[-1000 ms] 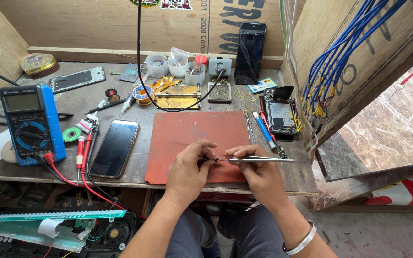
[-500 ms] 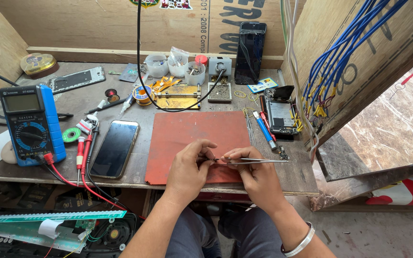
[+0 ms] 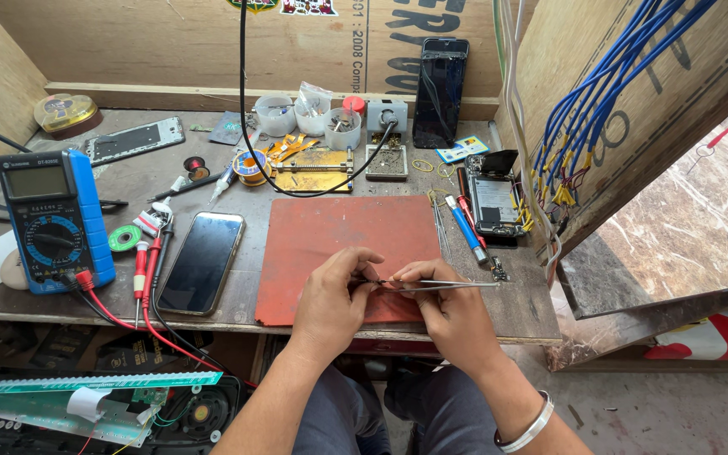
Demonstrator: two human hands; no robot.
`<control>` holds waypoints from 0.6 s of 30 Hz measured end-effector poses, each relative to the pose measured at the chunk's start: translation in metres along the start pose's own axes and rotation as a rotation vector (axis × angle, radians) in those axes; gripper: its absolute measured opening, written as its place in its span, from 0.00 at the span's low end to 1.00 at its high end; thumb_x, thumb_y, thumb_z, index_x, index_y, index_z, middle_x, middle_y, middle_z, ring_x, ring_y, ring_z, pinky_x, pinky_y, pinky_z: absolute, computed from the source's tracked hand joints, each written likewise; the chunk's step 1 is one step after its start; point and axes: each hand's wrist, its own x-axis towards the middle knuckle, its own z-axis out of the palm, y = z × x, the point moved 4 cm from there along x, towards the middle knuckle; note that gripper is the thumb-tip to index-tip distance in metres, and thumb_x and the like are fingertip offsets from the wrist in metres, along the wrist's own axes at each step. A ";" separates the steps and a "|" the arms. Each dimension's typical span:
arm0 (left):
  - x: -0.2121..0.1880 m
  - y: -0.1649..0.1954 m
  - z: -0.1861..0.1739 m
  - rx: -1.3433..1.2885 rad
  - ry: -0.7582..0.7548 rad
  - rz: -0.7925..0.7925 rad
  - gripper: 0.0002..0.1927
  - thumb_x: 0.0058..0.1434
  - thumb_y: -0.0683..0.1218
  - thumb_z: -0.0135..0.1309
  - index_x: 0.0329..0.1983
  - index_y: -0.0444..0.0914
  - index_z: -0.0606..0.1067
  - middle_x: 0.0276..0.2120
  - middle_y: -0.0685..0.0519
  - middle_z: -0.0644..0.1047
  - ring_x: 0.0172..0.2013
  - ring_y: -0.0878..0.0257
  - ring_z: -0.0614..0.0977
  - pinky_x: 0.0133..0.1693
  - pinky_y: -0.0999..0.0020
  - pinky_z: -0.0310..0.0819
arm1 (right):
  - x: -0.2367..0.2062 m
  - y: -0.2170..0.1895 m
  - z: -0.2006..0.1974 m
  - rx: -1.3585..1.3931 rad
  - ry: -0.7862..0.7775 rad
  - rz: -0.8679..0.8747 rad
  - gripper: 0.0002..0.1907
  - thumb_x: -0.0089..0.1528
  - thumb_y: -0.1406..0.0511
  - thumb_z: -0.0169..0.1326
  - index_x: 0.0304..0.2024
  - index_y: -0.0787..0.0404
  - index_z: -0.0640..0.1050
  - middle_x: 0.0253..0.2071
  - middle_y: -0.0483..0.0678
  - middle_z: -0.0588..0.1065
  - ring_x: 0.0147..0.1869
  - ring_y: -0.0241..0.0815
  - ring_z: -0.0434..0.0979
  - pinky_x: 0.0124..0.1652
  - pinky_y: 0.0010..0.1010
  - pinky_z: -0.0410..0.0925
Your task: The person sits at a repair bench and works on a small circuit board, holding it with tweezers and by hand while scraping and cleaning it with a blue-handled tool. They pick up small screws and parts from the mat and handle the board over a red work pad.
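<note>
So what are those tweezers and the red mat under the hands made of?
The tweezers in the right hand look like bare metal: thin, silvery, with a bright glint along the arms. The mat seems to be rubber or silicone: flat, dull red, no shine, with scuffed lighter patches. I can't be sure which from the look alone.

We see a worn wooden desk [image 3: 128,181] filling the middle of the frame. A red mat [image 3: 330,240] lies at its centre, with a dark phone [image 3: 202,261] flat to its left and a blue multimeter [image 3: 52,221] at the far left. Small white cups [image 3: 309,114] stand along the upper edge, and an opened phone [image 3: 495,198] lies to the mat's right.
</note>
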 end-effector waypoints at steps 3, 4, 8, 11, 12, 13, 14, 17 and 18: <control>0.000 0.000 0.000 0.018 0.002 -0.001 0.16 0.54 0.31 0.56 0.44 0.37 0.76 0.33 0.50 0.80 0.36 0.59 0.85 0.39 0.65 0.80 | 0.000 -0.002 0.001 -0.037 0.012 -0.001 0.09 0.61 0.79 0.50 0.42 0.66 0.74 0.44 0.51 0.81 0.50 0.42 0.85 0.51 0.31 0.76; 0.001 -0.001 0.000 0.028 0.004 0.000 0.15 0.54 0.31 0.56 0.43 0.37 0.76 0.33 0.50 0.80 0.36 0.59 0.85 0.38 0.65 0.80 | 0.000 -0.002 0.001 -0.062 0.019 0.001 0.09 0.61 0.79 0.51 0.42 0.66 0.75 0.44 0.51 0.82 0.50 0.42 0.86 0.50 0.31 0.77; 0.002 -0.001 -0.002 0.050 0.003 0.051 0.11 0.53 0.31 0.56 0.37 0.35 0.72 0.32 0.49 0.79 0.36 0.55 0.84 0.38 0.63 0.78 | 0.000 0.000 0.003 -0.072 0.026 0.016 0.05 0.64 0.76 0.54 0.41 0.66 0.76 0.43 0.51 0.84 0.49 0.42 0.87 0.49 0.30 0.77; 0.000 -0.004 -0.001 0.025 0.004 0.053 0.11 0.53 0.29 0.54 0.34 0.34 0.69 0.31 0.48 0.79 0.36 0.54 0.85 0.37 0.63 0.78 | 0.000 0.003 0.005 -0.023 0.008 0.025 0.05 0.64 0.76 0.53 0.41 0.66 0.77 0.44 0.52 0.84 0.50 0.41 0.86 0.50 0.30 0.77; -0.001 -0.005 0.000 -0.006 0.003 0.062 0.11 0.54 0.29 0.54 0.33 0.34 0.68 0.31 0.48 0.78 0.36 0.55 0.85 0.37 0.63 0.79 | 0.000 0.006 0.005 0.031 0.003 0.039 0.05 0.65 0.76 0.53 0.42 0.66 0.77 0.44 0.52 0.84 0.50 0.41 0.85 0.50 0.30 0.77; -0.002 -0.006 0.000 -0.037 0.002 0.072 0.11 0.54 0.28 0.53 0.32 0.34 0.66 0.30 0.48 0.77 0.36 0.56 0.85 0.37 0.64 0.80 | 0.000 0.008 0.005 0.087 -0.001 0.053 0.05 0.65 0.76 0.52 0.42 0.66 0.77 0.45 0.53 0.83 0.51 0.41 0.85 0.51 0.30 0.77; -0.002 -0.006 0.001 -0.078 0.001 0.078 0.12 0.54 0.28 0.53 0.32 0.34 0.65 0.30 0.48 0.77 0.37 0.57 0.86 0.37 0.65 0.81 | 0.000 0.010 0.005 0.162 0.001 0.074 0.05 0.65 0.76 0.52 0.42 0.66 0.76 0.46 0.53 0.83 0.51 0.41 0.85 0.51 0.30 0.77; -0.003 -0.009 0.002 -0.149 0.009 0.101 0.13 0.55 0.28 0.54 0.32 0.35 0.64 0.28 0.49 0.76 0.38 0.60 0.87 0.38 0.66 0.83 | -0.003 0.016 0.004 0.230 0.006 0.080 0.05 0.65 0.77 0.52 0.42 0.65 0.74 0.48 0.54 0.83 0.51 0.40 0.85 0.50 0.29 0.77; -0.003 -0.009 0.002 -0.141 0.015 0.110 0.13 0.56 0.28 0.54 0.32 0.35 0.64 0.28 0.49 0.76 0.38 0.60 0.87 0.38 0.67 0.83 | -0.004 0.017 0.003 0.146 0.010 0.049 0.06 0.65 0.77 0.52 0.42 0.65 0.74 0.48 0.54 0.83 0.51 0.40 0.85 0.50 0.29 0.76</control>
